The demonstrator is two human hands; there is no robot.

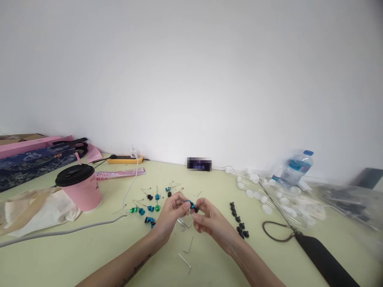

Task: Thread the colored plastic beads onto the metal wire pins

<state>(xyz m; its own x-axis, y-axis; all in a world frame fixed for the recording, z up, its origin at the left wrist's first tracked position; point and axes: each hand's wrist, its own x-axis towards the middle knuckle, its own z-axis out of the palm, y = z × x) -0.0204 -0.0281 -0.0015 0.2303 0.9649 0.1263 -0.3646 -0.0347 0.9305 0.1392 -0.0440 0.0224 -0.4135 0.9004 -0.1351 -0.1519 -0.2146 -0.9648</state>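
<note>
- The left hand (171,211) and right hand (206,218) meet above the middle of the pale green worktop (89,255), fingertips almost touching.
- Between them sits a small blue part (189,203) joined to a black knob (196,208). The left hand pinches the blue end; the right hand pinches the black end. Both hands are closed on the piece in a fingertip grip.
- Handling judgement: the piece looks rigid, light and smooth, probably shiny metal, so it may slip. Best held by thumb and forefinger on its sides, close to the joint.
- Just left of the hands, further blue parts (149,220) and green parts (133,209) lie on the worktop, several with thin wire stems.
- Bent metal keys (188,245) lie below and between the wrists.
- A row of black knobs (239,225) lies to the right of the right hand, apart from it.
- Further left stands a pink cup (83,189) with a black lid, next to a cloth bag (36,211).
- A grey cable (60,232) runs across the worktop on the left.
- At the far right lie a water bottle (295,167), on its side, white caps (257,195) and a black strap (323,259).
</note>
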